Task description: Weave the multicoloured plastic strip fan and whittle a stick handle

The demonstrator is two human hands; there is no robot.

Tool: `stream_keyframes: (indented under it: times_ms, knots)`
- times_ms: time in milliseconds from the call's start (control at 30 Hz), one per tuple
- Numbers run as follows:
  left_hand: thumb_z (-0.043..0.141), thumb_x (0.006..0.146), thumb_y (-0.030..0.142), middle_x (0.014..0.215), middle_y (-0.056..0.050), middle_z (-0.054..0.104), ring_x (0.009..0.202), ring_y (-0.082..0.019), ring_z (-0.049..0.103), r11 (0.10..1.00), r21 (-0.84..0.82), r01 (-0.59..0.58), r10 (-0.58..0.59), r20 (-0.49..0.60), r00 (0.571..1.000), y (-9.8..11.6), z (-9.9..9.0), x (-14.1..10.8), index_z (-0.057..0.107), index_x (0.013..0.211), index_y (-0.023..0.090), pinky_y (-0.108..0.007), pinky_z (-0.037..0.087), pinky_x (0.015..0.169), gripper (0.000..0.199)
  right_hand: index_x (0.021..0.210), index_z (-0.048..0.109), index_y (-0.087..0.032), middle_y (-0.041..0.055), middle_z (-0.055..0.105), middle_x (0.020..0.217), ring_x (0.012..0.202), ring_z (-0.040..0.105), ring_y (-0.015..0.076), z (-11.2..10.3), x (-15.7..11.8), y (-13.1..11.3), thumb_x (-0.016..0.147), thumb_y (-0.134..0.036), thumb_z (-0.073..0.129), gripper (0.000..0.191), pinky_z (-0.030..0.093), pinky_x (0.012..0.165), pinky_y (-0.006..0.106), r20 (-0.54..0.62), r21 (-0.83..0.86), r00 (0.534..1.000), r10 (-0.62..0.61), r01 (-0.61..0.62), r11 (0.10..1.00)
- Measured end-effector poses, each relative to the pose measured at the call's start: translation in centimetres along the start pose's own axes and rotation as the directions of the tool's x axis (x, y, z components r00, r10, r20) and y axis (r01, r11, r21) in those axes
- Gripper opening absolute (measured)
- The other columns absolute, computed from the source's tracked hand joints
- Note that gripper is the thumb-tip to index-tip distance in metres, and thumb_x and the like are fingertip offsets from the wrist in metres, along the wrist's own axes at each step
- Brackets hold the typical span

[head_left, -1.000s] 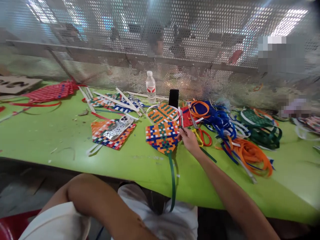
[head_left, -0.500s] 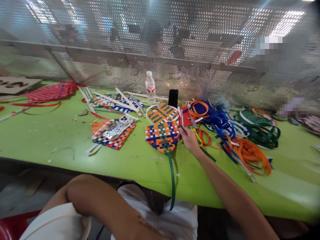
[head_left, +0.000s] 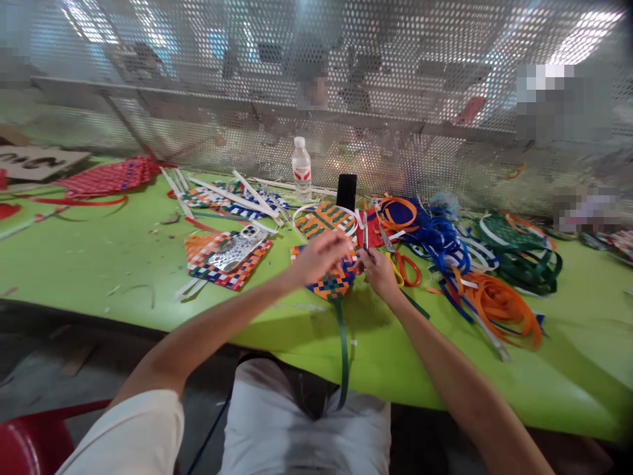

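Observation:
My left hand (head_left: 321, 256) is slightly blurred above a woven piece of multicoloured plastic strips (head_left: 332, 285). Its fingers are stretched out and apart, with nothing visible in them. From the piece's lower tip a long green strip (head_left: 343, 349) hangs over the table edge. At the right side of the weave, my right hand (head_left: 380, 272) is closed around a slim metal tool (head_left: 365, 231) that points upward; its exact kind is unclear. Just right of that hand lie scissors with red-orange handles (head_left: 411, 270). A yellow handle (head_left: 396, 270) shows beside them.
Coils of blue (head_left: 435, 227), green (head_left: 524, 264) and orange strip (head_left: 502, 307) lie to the right. A phone in a patterned case (head_left: 237, 251) rests on another weave (head_left: 230, 280). Behind stand a water bottle (head_left: 301, 173) and a dark phone (head_left: 347, 191), before a perforated metal screen (head_left: 222, 125).
My left hand has come up from near my body and now reaches over the woven piece. The right hand stays by the weave, still holding the slim metal tool.

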State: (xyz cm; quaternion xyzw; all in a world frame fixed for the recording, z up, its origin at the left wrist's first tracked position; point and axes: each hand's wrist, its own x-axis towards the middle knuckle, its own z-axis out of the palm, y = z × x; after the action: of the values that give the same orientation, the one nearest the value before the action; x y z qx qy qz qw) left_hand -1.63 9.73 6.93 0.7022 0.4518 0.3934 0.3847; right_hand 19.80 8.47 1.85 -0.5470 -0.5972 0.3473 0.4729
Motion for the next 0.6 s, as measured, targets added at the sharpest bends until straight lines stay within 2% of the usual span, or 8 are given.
stream_keyframes:
  times_ms: [67, 133, 200, 267, 333, 433, 600]
  knots:
    - [0.063, 0.098, 0.033, 0.107, -0.009, 0.073, 0.099, -0.022, 0.067, 0.986, 0.158, 0.045, -0.027, -0.114, 0.993, -1.3, -3.6, 5.1, 0.071, 0.102, 0.02, -0.039, 0.054, 0.096, 0.015, 0.078, 0.057, -0.022, 0.0045, 0.072, 0.07, 0.058, 0.063, 0.0169, -0.1, 0.1, 0.1, 0.093, -0.065, 0.053, 0.045, 0.049, 0.06, 0.03, -0.002, -0.006, 1.0, -0.006, 0.006, 1.0]
    - [0.056, 0.097, 0.023, 0.119, -0.015, 0.07, 0.115, -0.028, 0.062, 0.948, 0.275, 0.161, -0.079, -0.288, 0.954, -3.3, -7.8, 9.2, 0.069, 0.108, 0.015, -0.044, 0.045, 0.108, 0.018, 0.078, 0.056, -0.022, 0.0049, 0.072, 0.071, 0.058, 0.063, 0.0167, -0.1, 0.2, 0.2, 0.093, -0.065, 0.052, 0.045, 0.048, 0.06, 0.029, -0.001, -0.007, 1.0, -0.011, 0.011, 1.0]
    - [0.058, 0.093, 0.022, 0.123, -0.018, 0.07, 0.121, -0.032, 0.06, 0.844, 0.389, 0.369, -0.18, -0.441, 0.879, -5.6, -11.4, 11.8, 0.068, 0.11, 0.014, -0.046, 0.043, 0.109, 0.021, 0.08, 0.057, -0.023, 0.0053, 0.072, 0.072, 0.058, 0.063, 0.017, -0.2, 0.4, 0.2, 0.093, -0.065, 0.052, 0.045, 0.047, 0.059, 0.029, -0.001, -0.007, 1.0, -0.016, 0.016, 1.0]
    - [0.069, 0.085, 0.023, 0.123, -0.024, 0.069, 0.125, -0.04, 0.059, 0.758, 0.421, 0.497, -0.262, -0.502, 0.824, -7.7, -13.8, 13.2, 0.068, 0.108, 0.011, -0.052, 0.044, 0.106, 0.026, 0.081, 0.057, -0.023, 0.0054, 0.072, 0.072, 0.059, 0.063, 0.0173, -0.2, 0.5, 0.2, 0.092, -0.066, 0.051, 0.045, 0.047, 0.059, 0.029, -0.003, -0.007, 1.0, -0.019, 0.019, 1.0]
    - [0.079, 0.075, 0.023, 0.12, -0.029, 0.069, 0.125, -0.048, 0.058, 0.676, 0.44, 0.591, -0.338, -0.527, 0.78, -9.3, -14.8, 13.9, 0.07, 0.098, 0.009, -0.057, 0.044, 0.104, 0.028, 0.08, 0.056, -0.023, 0.0053, 0.072, 0.072, 0.058, 0.063, 0.0174, -0.2, 0.5, 0.1, 0.092, -0.066, 0.052, 0.045, 0.047, 0.059, 0.029, -0.004, -0.012, 1.0, -0.018, 0.018, 1.0]
    - [0.086, 0.07, 0.028, 0.121, -0.03, 0.067, 0.127, -0.051, 0.056, 0.599, 0.454, 0.659, -0.387, -0.557, 0.735, -10.7, -14.8, 14.5, 0.069, 0.093, 0.008, -0.061, 0.043, 0.104, 0.035, 0.079, 0.055, -0.023, 0.0049, 0.072, 0.072, 0.058, 0.063, 0.017, -0.3, 0.6, 0.1, 0.093, -0.064, 0.053, 0.043, 0.046, 0.058, 0.029, -0.004, -0.027, 1.0, -0.019, 0.019, 0.999]
    - [0.085, 0.075, 0.037, 0.134, -0.03, 0.06, 0.136, -0.049, 0.049, 0.607, 0.418, 0.676, -0.389, -0.585, 0.711, -11.4, -13.9, 15.2, 0.066, 0.107, 0.007, -0.06, 0.041, 0.105, 0.048, 0.078, 0.055, -0.023, 0.0044, 0.073, 0.073, 0.059, 0.064, 0.0162, -0.3, 0.6, 0.3, 0.097, -0.058, 0.05, 0.04, 0.047, 0.06, 0.028, -0.013, -0.043, 0.999, -0.036, 0.036, 0.998]
